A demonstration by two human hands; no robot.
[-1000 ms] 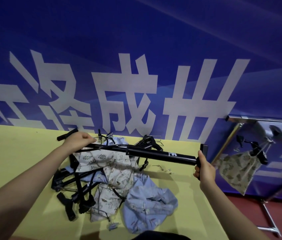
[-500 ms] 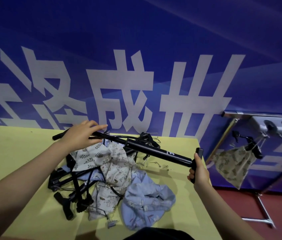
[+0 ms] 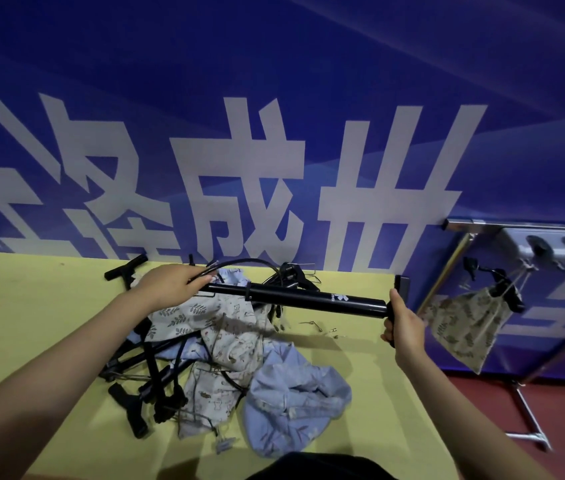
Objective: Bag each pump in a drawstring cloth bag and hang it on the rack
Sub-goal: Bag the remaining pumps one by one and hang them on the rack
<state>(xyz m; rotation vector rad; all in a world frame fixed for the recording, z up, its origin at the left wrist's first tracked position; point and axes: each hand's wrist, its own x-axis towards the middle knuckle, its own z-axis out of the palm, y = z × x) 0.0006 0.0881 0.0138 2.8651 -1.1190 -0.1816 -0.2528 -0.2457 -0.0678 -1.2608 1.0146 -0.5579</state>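
Pump (image 3: 309, 299) held level above counter (image 3: 31, 306) w/ cloth bags (image 3: 295, 407). Left hand (image 3: 170, 285) grip wraps rod end + hose; right hand (image 3: 402, 323) grip wraps T-handle. Risk: loose hose snags pile, drags bags off edge; rod may slide out.

The left hand (image 3: 170, 289) covers the near end of the black pump (image 3: 309, 299), and its fingers (image 3: 201, 280) hide where the hose joins. Under them, cloth bags (image 3: 239, 337) bury parts of other pumps (image 3: 156, 379). Right of the right hand's fingers, the rack (image 3: 461, 225) runs off the picture's edge.
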